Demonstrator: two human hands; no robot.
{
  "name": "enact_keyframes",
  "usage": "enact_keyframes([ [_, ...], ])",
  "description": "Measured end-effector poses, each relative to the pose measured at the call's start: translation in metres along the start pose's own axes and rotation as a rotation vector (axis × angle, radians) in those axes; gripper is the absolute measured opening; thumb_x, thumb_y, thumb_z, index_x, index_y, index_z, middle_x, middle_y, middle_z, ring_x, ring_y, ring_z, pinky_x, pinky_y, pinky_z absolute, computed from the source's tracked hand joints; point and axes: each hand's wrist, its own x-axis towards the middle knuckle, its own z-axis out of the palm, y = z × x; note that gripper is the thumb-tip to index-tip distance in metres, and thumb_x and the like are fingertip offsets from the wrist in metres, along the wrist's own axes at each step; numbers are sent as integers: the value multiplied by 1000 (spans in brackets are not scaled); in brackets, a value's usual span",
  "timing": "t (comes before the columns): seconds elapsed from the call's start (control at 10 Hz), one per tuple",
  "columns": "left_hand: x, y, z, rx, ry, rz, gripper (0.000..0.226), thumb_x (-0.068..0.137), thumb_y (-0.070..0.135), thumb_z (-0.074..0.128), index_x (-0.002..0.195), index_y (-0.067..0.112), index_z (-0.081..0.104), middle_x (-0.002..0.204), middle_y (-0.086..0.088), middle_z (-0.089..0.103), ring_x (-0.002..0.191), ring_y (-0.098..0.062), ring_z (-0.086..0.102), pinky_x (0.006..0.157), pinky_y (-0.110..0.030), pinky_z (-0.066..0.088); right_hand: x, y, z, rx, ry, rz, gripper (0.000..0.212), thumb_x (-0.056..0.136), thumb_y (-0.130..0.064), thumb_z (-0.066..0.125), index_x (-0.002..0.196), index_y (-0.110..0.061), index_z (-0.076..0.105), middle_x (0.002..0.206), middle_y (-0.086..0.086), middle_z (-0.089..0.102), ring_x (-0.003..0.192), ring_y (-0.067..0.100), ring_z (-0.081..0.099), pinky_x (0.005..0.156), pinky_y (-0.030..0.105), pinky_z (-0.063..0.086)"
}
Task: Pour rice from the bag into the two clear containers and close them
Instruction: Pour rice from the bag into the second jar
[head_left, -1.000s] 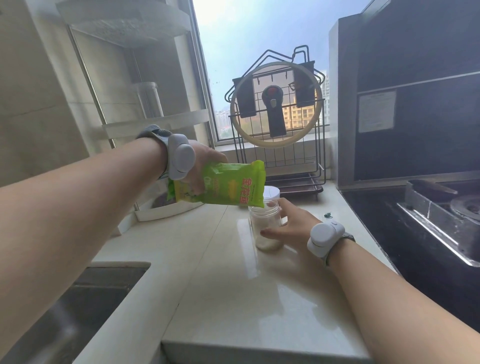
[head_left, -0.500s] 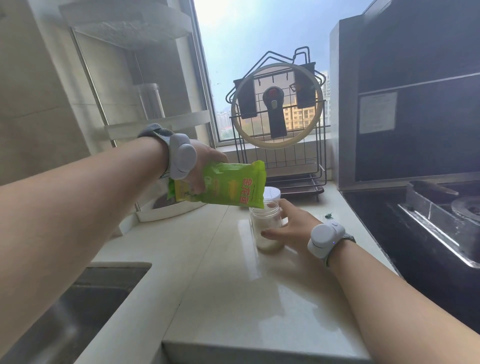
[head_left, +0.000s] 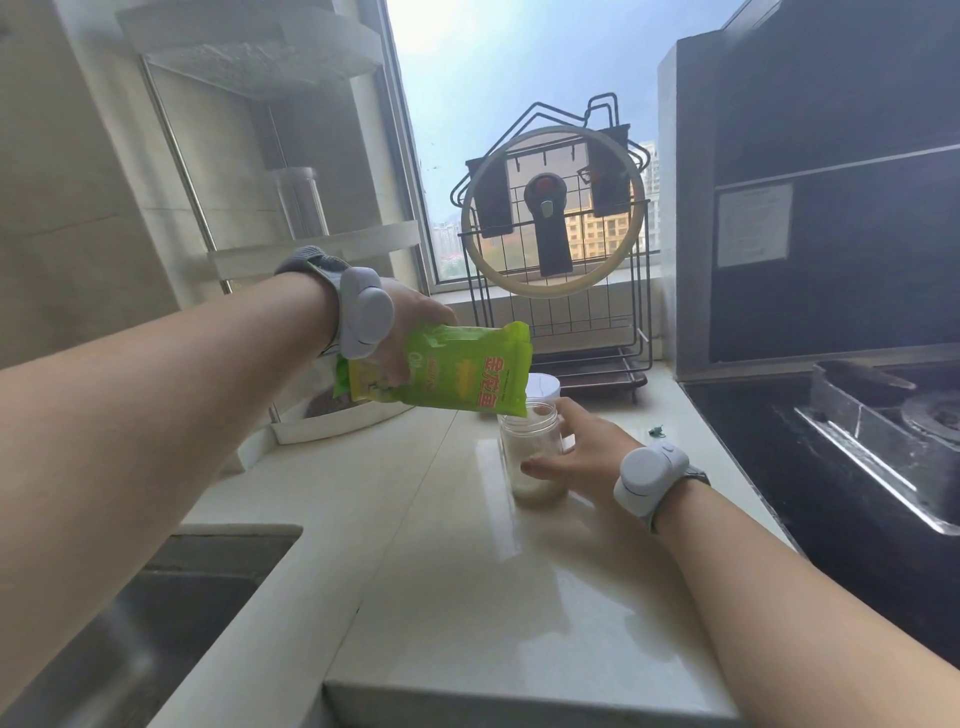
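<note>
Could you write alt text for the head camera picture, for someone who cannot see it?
A person's left hand tips a green plastic rice bag over an open clear jar, which the right hand steadies on a pale stone counter. A white-lidded container stands just behind, with a black wire rack at the window.

Bare forearms, a matching band on each wrist

Both arms are bare, with no sleeves in view. The left wrist carries a rounded pale-grey pod (head_left: 365, 313) on a darker grey woven strap (head_left: 310, 258). The right wrist wears the same kind of pod (head_left: 649, 475), smooth and pale with a thin seam line curving across its face, on a grey strap (head_left: 693, 474). No rings show on either hand.
</note>
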Motion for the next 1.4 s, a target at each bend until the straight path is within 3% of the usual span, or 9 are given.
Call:
enact_keyframes([
  [0.5, -4, 5, -4, 187, -43, 46, 78, 69, 46, 81, 139, 42, 47, 113, 20, 61, 99, -7, 63, 90, -28, 52, -2, -2, 0, -7, 23, 4, 62, 80, -41, 77, 134, -43, 47, 107, -9, 64, 90, 14, 66, 73, 24, 51],
  [0.6, 3, 2, -4, 92, -21, 13, 89, 65, 39, 90, 143, 39, 47, 112, 17, 60, 97, -9, 63, 89, -30, 54, -2, -2, 0, -6, 22, 0, 62, 80, -40, 77, 134, -43, 46, 106, -10, 64, 88, 12, 65, 71, 23, 51],
  [0.7, 7, 2, -2, 127, -18, 14, 88, 66, 39, 89, 143, 39, 47, 116, 17, 61, 99, -9, 62, 89, -28, 52, -2, -2, 0, -3, 15, 2, 63, 80, -40, 76, 134, -43, 46, 108, -8, 65, 92, 16, 66, 78, 29, 54],
  [0.9, 1, 14, -13, 146, -36, 73, 71, 85, 17, 80, 146, 19, 46, 108, 13, 51, 99, -7, 51, 61, -9, 41, -2, -2, 0, -1, 20, -2, 62, 80, -40, 76, 134, -44, 46, 108, -8, 65, 92, 15, 67, 79, 30, 54],
  [1.0, 3, 11, -13, 105, -51, 108, 65, 87, 15, 78, 143, 16, 46, 115, 11, 53, 100, -6, 49, 64, 2, 36, -2, -1, 1, 14, 17, 5, 60, 79, -40, 76, 132, -43, 48, 109, -8, 66, 92, 16, 68, 81, 32, 56],
  [1.1, 0, 11, -12, 108, -49, 122, 67, 85, 20, 79, 143, 20, 46, 123, 6, 58, 102, -7, 51, 84, -13, 38, -3, -2, 0, 12, 13, 7, 61, 79, -40, 76, 132, -44, 47, 107, -9, 66, 91, 15, 68, 80, 31, 56],
  [1.2, -3, 10, -9, 78, -55, 112, 66, 83, 22, 81, 140, 23, 48, 115, 12, 55, 100, -7, 53, 84, -18, 37, -2, -3, 0, 12, 10, 1, 62, 80, -39, 76, 134, -45, 47, 107, -10, 65, 92, 15, 68, 81, 31, 56],
  [1.3, 0, 4, -3, 21, -18, 43, 82, 71, 28, 90, 143, 31, 50, 117, 14, 60, 98, -10, 60, 91, -28, 51, -2, -2, 0, 16, 10, 2, 63, 79, -40, 77, 134, -44, 47, 107, -10, 66, 93, 16, 68, 83, 31, 56],
  [1.4, 0, 2, -1, 5, 4, 23, 87, 69, 29, 90, 145, 35, 49, 111, 16, 58, 97, -11, 61, 93, -33, 54, -2, -1, 1, 9, 9, 6, 65, 79, -41, 77, 137, -42, 46, 110, -8, 66, 96, 17, 68, 86, 32, 54],
])
